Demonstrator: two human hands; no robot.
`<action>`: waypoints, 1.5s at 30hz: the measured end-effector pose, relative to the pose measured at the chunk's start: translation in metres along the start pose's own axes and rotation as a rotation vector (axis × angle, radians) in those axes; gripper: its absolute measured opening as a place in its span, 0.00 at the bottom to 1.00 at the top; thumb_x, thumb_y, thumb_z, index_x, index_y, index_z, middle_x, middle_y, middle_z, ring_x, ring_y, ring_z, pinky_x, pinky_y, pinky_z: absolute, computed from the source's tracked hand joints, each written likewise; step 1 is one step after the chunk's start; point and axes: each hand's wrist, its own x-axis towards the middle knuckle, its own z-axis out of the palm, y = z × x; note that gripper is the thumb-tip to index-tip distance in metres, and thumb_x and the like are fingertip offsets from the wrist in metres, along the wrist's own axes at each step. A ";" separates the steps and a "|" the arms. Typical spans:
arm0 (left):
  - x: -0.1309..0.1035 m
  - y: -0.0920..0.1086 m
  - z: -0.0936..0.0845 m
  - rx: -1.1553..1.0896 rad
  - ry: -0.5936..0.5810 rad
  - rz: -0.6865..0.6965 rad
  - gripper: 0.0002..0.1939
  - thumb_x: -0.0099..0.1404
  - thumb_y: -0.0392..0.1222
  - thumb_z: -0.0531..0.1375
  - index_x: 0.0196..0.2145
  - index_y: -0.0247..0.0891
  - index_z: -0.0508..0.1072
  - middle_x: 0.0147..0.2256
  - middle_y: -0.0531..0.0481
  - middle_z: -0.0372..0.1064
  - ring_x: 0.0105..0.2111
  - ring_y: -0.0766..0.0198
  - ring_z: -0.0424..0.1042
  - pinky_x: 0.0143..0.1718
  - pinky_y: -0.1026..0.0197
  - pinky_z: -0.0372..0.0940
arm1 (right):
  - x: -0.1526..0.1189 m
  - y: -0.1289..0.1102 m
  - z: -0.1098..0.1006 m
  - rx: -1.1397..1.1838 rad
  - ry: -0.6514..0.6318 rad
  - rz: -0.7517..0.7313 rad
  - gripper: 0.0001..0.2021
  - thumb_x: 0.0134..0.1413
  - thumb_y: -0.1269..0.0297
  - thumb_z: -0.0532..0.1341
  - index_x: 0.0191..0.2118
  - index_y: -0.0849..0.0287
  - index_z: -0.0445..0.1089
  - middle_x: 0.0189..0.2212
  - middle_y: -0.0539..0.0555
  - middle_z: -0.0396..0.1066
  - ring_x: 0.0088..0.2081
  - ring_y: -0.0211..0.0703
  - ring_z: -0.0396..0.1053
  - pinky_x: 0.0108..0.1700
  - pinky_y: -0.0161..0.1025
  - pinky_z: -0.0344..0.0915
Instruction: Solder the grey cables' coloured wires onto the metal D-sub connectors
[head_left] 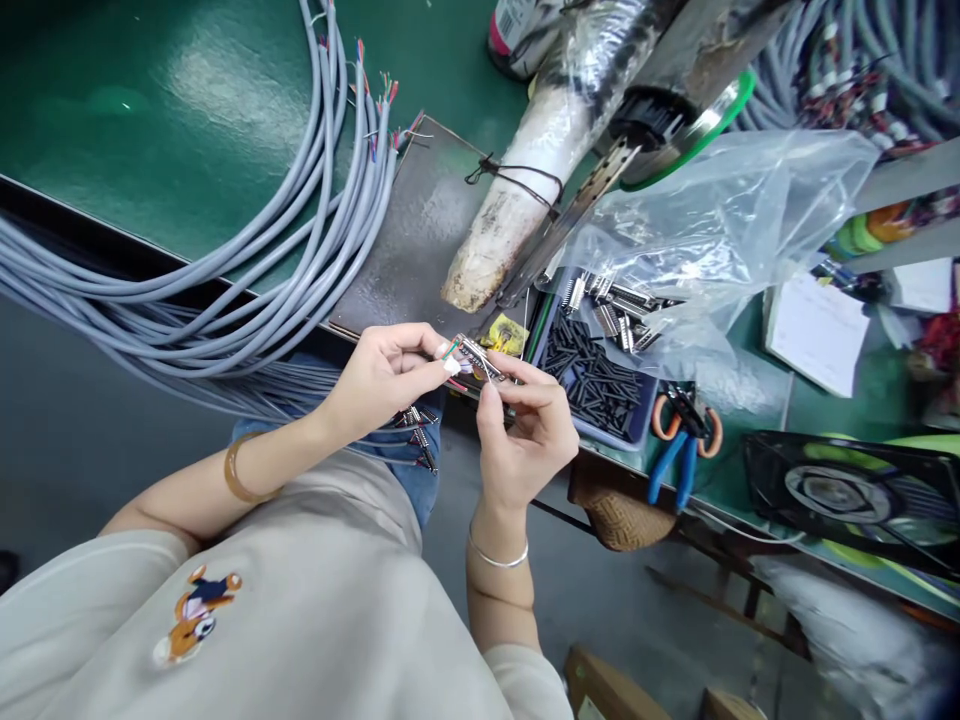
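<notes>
Near the front edge of the bench both hands meet over a small metal connector (pixel 478 357). My left hand (pixel 390 375) pinches thin coloured wires, green and red among them, at the connector's left end. The thumb and forefinger of my right hand (pixel 525 425) are closed on the connector's right side. A yellow piece (pixel 505 336) lies just behind the fingertips. Grey cables (pixel 300 290) sweep in from the left with stripped, coloured ends. Several wired connectors (pixel 420 437) hang over my lap below the hands.
A blue bin (pixel 643 410) holds black sleeves (pixel 592 375) and metal connectors (pixel 619 308), partly under a clear bag (pixel 720 220). A wrapped white tube (pixel 525 170) slants above a dark board (pixel 420 220). Pliers (pixel 675 465), a solder spool (pixel 712 125) and a fan (pixel 840 495) are at the right.
</notes>
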 end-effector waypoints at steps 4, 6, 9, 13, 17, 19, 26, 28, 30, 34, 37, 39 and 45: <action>0.005 0.002 0.002 -0.023 0.008 0.028 0.08 0.53 0.35 0.69 0.23 0.34 0.72 0.25 0.54 0.71 0.15 0.79 0.55 0.15 0.70 0.49 | 0.003 0.001 0.000 -0.012 -0.018 -0.020 0.05 0.59 0.71 0.66 0.35 0.53 0.70 0.44 0.53 0.81 0.45 0.44 0.80 0.45 0.44 0.77; 0.007 0.003 0.003 -0.020 0.013 0.024 0.09 0.52 0.35 0.69 0.22 0.34 0.72 0.24 0.54 0.70 0.15 0.79 0.55 0.15 0.71 0.50 | 0.004 0.001 -0.001 -0.040 -0.030 -0.032 0.04 0.60 0.69 0.65 0.35 0.53 0.71 0.44 0.53 0.81 0.46 0.46 0.80 0.46 0.47 0.77; 0.008 0.003 0.004 -0.012 0.010 0.029 0.08 0.53 0.35 0.68 0.22 0.34 0.72 0.25 0.53 0.71 0.16 0.79 0.55 0.15 0.71 0.50 | 0.006 0.001 -0.001 -0.062 -0.037 -0.039 0.04 0.60 0.69 0.65 0.36 0.53 0.71 0.44 0.53 0.81 0.46 0.48 0.80 0.47 0.49 0.77; 0.009 0.003 0.004 0.000 0.000 0.052 0.07 0.55 0.35 0.67 0.23 0.33 0.73 0.26 0.53 0.72 0.16 0.79 0.55 0.15 0.71 0.50 | 0.009 0.001 -0.001 -0.044 -0.027 -0.056 0.04 0.60 0.70 0.65 0.36 0.52 0.71 0.44 0.53 0.81 0.45 0.47 0.80 0.46 0.48 0.78; 0.010 0.004 0.005 0.016 0.009 0.042 0.08 0.54 0.34 0.67 0.22 0.34 0.72 0.25 0.54 0.71 0.16 0.79 0.55 0.15 0.71 0.50 | 0.010 0.001 -0.001 -0.056 -0.023 -0.061 0.04 0.60 0.69 0.65 0.36 0.52 0.71 0.44 0.53 0.80 0.45 0.48 0.80 0.45 0.49 0.78; 0.011 0.005 0.006 0.021 0.015 0.041 0.08 0.54 0.34 0.67 0.22 0.34 0.71 0.25 0.54 0.71 0.16 0.79 0.54 0.15 0.71 0.50 | 0.011 0.001 0.000 -0.068 -0.019 -0.073 0.04 0.60 0.69 0.65 0.36 0.52 0.72 0.43 0.53 0.81 0.45 0.47 0.80 0.44 0.48 0.78; 0.012 0.008 0.009 0.023 0.019 0.075 0.09 0.54 0.33 0.66 0.21 0.35 0.70 0.20 0.57 0.65 0.15 0.79 0.52 0.15 0.71 0.48 | 0.015 0.002 0.002 -0.120 -0.009 -0.130 0.05 0.59 0.70 0.66 0.36 0.52 0.72 0.44 0.52 0.81 0.43 0.46 0.80 0.42 0.47 0.78; 0.011 0.009 0.009 0.021 0.032 0.062 0.09 0.54 0.33 0.67 0.21 0.35 0.70 0.21 0.56 0.67 0.15 0.79 0.52 0.15 0.71 0.48 | 0.017 0.000 0.002 -0.149 -0.001 -0.153 0.05 0.58 0.70 0.67 0.36 0.51 0.73 0.43 0.52 0.81 0.42 0.47 0.80 0.42 0.47 0.78; 0.011 0.010 0.010 0.018 0.045 0.048 0.09 0.52 0.34 0.68 0.21 0.35 0.70 0.23 0.54 0.70 0.16 0.79 0.53 0.15 0.71 0.49 | 0.018 -0.001 0.001 -0.177 0.002 -0.174 0.06 0.57 0.70 0.68 0.36 0.51 0.74 0.43 0.51 0.81 0.42 0.47 0.81 0.41 0.47 0.79; 0.010 0.008 0.008 0.015 0.033 0.034 0.09 0.53 0.34 0.68 0.22 0.35 0.70 0.25 0.53 0.71 0.17 0.79 0.54 0.15 0.71 0.50 | 0.016 0.000 0.001 -0.216 0.004 -0.217 0.06 0.57 0.70 0.67 0.36 0.51 0.72 0.43 0.52 0.82 0.40 0.47 0.81 0.39 0.48 0.80; 0.011 0.005 0.006 0.021 0.011 0.030 0.09 0.54 0.34 0.68 0.22 0.35 0.70 0.25 0.54 0.71 0.16 0.78 0.54 0.15 0.71 0.51 | 0.013 0.002 0.000 -0.240 0.009 -0.242 0.05 0.58 0.69 0.66 0.35 0.51 0.70 0.42 0.53 0.82 0.39 0.47 0.81 0.38 0.47 0.80; 0.010 0.004 0.005 0.025 0.004 0.034 0.08 0.55 0.34 0.67 0.22 0.35 0.71 0.26 0.53 0.72 0.16 0.79 0.55 0.15 0.71 0.51 | 0.012 0.002 0.000 -0.229 0.001 -0.227 0.05 0.59 0.69 0.66 0.36 0.51 0.71 0.43 0.53 0.82 0.39 0.46 0.81 0.38 0.46 0.79; 0.007 0.004 0.001 0.024 -0.010 0.038 0.07 0.55 0.36 0.68 0.24 0.34 0.74 0.26 0.51 0.72 0.16 0.78 0.56 0.15 0.70 0.51 | 0.013 0.000 -0.002 -0.061 -0.029 -0.053 0.05 0.59 0.70 0.67 0.34 0.52 0.72 0.41 0.52 0.81 0.43 0.46 0.80 0.41 0.46 0.78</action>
